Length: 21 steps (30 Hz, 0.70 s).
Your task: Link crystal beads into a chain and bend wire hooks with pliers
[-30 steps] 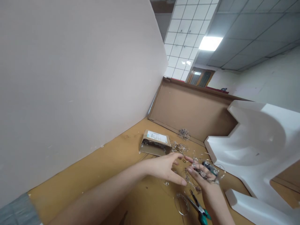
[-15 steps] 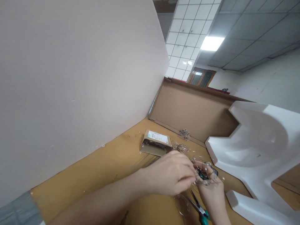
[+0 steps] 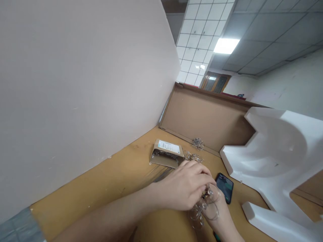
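My left hand (image 3: 190, 186) reaches in from the left with its fingers curled down on a tangle of thin, shiny wire loops (image 3: 202, 208) with small clear bits. The loops hang below its fingertips and across my right wrist. My right hand (image 3: 218, 198) comes up from the lower right against the left one; its fingers are mostly hidden behind the left hand. A dark phone (image 3: 225, 188) lies on the table just right of my right hand. Of the green-handled pliers (image 3: 216, 236), only a bit of handle shows under my right forearm.
Beyond my hands, an open small cardboard box (image 3: 168, 153) with a white label lies on the tan table (image 3: 101, 188). Tangled wire piles (image 3: 198, 143) sit beside it. A white panel (image 3: 88, 84) stands left, a cardboard tray (image 3: 207, 117) behind, white moulded foam (image 3: 280, 151) right.
My right hand has moved left and down under my left hand, uncovering the phone and covering most of the pliers. The wire loops have shifted left and hang lower.
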Motion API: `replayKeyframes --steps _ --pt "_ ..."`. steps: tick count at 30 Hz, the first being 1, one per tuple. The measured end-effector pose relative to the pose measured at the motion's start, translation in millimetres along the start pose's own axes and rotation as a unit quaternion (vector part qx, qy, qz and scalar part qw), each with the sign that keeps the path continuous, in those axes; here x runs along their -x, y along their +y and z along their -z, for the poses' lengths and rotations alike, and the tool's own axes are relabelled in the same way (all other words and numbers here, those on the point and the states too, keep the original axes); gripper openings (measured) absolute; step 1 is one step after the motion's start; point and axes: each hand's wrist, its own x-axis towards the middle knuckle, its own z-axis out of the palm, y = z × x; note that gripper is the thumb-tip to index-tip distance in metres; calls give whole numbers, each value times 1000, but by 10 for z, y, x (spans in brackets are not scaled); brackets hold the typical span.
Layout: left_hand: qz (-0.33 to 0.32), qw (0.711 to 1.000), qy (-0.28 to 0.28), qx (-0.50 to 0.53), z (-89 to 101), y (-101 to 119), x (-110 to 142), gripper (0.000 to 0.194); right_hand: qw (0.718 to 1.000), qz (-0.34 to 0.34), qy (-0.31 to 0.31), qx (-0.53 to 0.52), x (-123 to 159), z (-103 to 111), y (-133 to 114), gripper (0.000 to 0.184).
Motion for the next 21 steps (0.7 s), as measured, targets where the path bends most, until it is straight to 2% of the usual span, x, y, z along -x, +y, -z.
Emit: replayKeyframes --steps 4,6,8,10,13,15,18,19,21 --pt "-11 997 -43 61 -15 -38 -10 43 999 36 -24 31 14 -55 -47 21" --pt "-14 995 -45 83 -10 -51 -10 54 998 39 -35 35 18 -44 -76 23" --pt "9 995 -4 101 27 -73 -8 54 998 30 -50 40 22 -20 -104 23" --pt "62 987 70 128 95 -112 -7 42 997 5 -64 34 24 7 -126 20" --pt "142 959 157 185 200 -182 -13 31 990 -75 -76 -90 22 35 -139 17" --pt "165 948 183 201 232 -203 -19 28 962 -141 -68 -224 15 44 -143 21" --pt "170 953 188 164 208 -165 -23 22 908 -211 -29 -360 -1 52 -163 23" --pt "162 961 170 147 184 -137 -22 21 894 -226 -14 -387 -5 53 -174 24" --pt "122 980 98 122 118 -76 -17 19 873 -242 7 -423 -8 48 -199 25"
